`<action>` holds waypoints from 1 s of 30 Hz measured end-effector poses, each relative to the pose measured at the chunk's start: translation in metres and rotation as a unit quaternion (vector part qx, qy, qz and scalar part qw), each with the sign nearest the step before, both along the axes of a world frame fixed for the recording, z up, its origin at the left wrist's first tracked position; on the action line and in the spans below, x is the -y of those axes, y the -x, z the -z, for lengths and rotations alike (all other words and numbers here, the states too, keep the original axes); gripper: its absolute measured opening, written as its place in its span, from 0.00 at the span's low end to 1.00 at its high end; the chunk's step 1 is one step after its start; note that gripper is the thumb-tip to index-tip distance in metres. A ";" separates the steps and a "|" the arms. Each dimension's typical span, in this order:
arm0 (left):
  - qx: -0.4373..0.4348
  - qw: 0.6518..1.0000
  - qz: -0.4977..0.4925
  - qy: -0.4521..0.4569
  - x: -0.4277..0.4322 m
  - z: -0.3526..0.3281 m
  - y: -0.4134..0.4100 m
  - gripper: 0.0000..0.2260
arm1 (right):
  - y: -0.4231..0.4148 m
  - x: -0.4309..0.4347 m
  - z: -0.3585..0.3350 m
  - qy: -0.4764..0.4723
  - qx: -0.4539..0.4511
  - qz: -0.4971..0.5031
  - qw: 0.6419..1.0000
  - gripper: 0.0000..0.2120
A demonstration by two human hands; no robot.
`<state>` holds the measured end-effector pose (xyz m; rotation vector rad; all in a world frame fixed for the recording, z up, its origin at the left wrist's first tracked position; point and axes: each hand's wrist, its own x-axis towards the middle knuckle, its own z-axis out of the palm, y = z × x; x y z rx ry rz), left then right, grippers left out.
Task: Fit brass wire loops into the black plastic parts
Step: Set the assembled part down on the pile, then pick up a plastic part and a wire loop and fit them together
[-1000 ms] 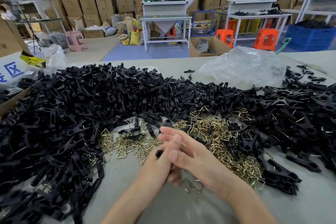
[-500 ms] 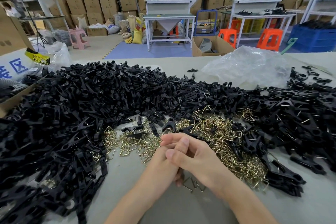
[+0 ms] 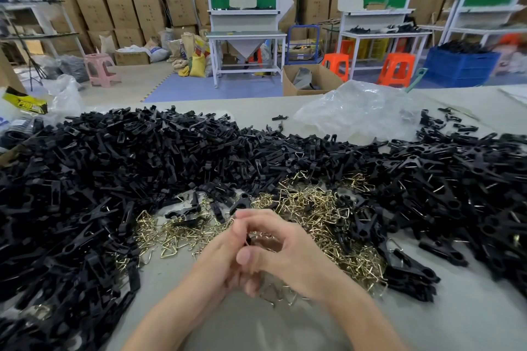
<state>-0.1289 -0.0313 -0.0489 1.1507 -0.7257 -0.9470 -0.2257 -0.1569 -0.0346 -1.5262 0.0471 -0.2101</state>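
Hands: left hand point(image 3: 222, 256) and right hand point(image 3: 293, 253) closed tight against each other at the near centre, fingers curled inward, right thumb laid across the front. Pinching a small held part point(image 3: 248, 240), only a dark sliver of it visible in the gap, a thin brass glint beside it. Cannot tell which hand carries the loop. Judged mid-fit: both hands squeezing, probably to brace the part while forcing the wire in.

Grey desk point(image 3: 256, 322), bare only around the forearms; working room close to the body.

Heaped black plastic parts point(image 3: 114, 174) in a wide arc from far left across the back, within easy reach of the left hand.

A second heap point(image 3: 456, 185) at right, many pieces showing wire glints. Probably fitted ones, set apart from raw stock to avoid mixing.

Crumpled clear plastic bag point(image 3: 356, 111) behind the heaps, near the far edge. Likely emptied packaging pushed out of the way.

Triangular brass wire loops point(image 3: 313, 214) in a shallow pile between the two heaps, just beyond the hands, so both supplies a short reach away.

A few loose loops point(image 3: 278, 293) on the desk directly beneath the hands.
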 end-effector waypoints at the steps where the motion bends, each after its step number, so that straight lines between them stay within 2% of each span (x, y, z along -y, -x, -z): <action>1: -0.023 1.000 0.002 0.001 0.001 -0.001 -0.001 0.45 | 0.001 0.003 -0.001 0.016 0.008 0.037 0.999 0.25; 3: -0.064 0.998 -0.013 -0.002 0.003 -0.002 -0.002 0.51 | 0.003 0.015 -0.010 0.028 0.035 0.138 0.989 0.32; 4: -0.071 0.997 -0.024 -0.004 0.004 -0.002 -0.001 0.51 | 0.005 0.026 -0.020 -0.038 0.066 0.181 0.981 0.35; 5: -0.073 0.997 -0.032 -0.004 0.006 -0.002 -0.001 0.47 | 0.006 0.042 -0.032 -0.142 0.116 0.206 0.961 0.35; 7: -0.079 0.996 -0.035 -0.007 0.007 -0.001 0.000 0.38 | 0.014 0.080 -0.060 -0.325 0.235 0.241 0.884 0.38; 8: -0.078 0.996 -0.037 -0.008 0.008 0.000 0.000 0.34 | 0.019 0.098 -0.075 -0.382 0.274 0.255 0.845 0.39; 9: -0.074 0.996 -0.043 -0.008 0.007 0.001 0.001 0.31 | 0.024 0.113 -0.087 -0.415 0.300 0.253 0.821 0.41; 10: -0.061 0.997 -0.055 -0.006 0.006 0.002 0.003 0.28 | 0.027 0.120 -0.094 -0.417 0.305 0.246 0.820 0.44; 12: 0.034 0.996 -0.087 -0.010 0.005 0.005 0.006 0.22 | 0.027 0.116 -0.092 -0.350 0.251 0.244 0.869 0.47; 14: 0.222 0.964 -0.139 -0.053 0.002 0.008 0.009 0.16 | 0.023 0.096 -0.074 -0.249 0.174 0.239 0.922 0.42; 16: 0.408 0.893 -0.167 -0.089 0.000 0.015 0.007 0.20 | 0.016 0.069 -0.050 -0.127 0.117 0.238 0.956 0.31; 18: 0.578 0.780 -0.187 -0.149 -0.001 0.023 0.003 0.26 | 0.008 0.044 -0.024 0.065 0.063 0.249 0.964 0.19; 19: 0.626 0.730 -0.191 -0.196 0.000 0.026 0.002 0.30 | 0.004 0.034 -0.011 0.165 0.040 0.252 0.953 0.15; 20: 0.639 0.702 -0.184 -0.254 0.000 0.028 0.000 0.33 | 0.000 0.027 0.001 0.261 0.021 0.258 0.930 0.14; 22: 0.611 0.700 -0.171 -0.328 0.001 0.028 -0.003 0.33 | -0.007 0.020 0.023 0.435 -0.008 0.258 0.863 0.17; 24: 0.618 0.692 -0.185 -0.324 0.001 0.026 -0.007 0.28 | -0.011 0.018 0.037 0.545 -0.042 0.246 0.800 0.18; 25: 0.635 0.685 -0.202 -0.295 0.001 0.025 -0.009 0.22 | -0.012 0.019 0.040 0.561 -0.051 0.245 0.790 0.18; 27: 0.661 0.669 -0.245 -0.235 0.000 0.027 -0.012 0.12 | -0.012 0.020 0.041 0.555 -0.052 0.246 0.793 0.18; 30: 0.673 0.663 -0.261 -0.200 0.002 0.025 -0.011 0.10 | -0.013 0.021 0.040 0.550 -0.048 0.251 0.795 0.17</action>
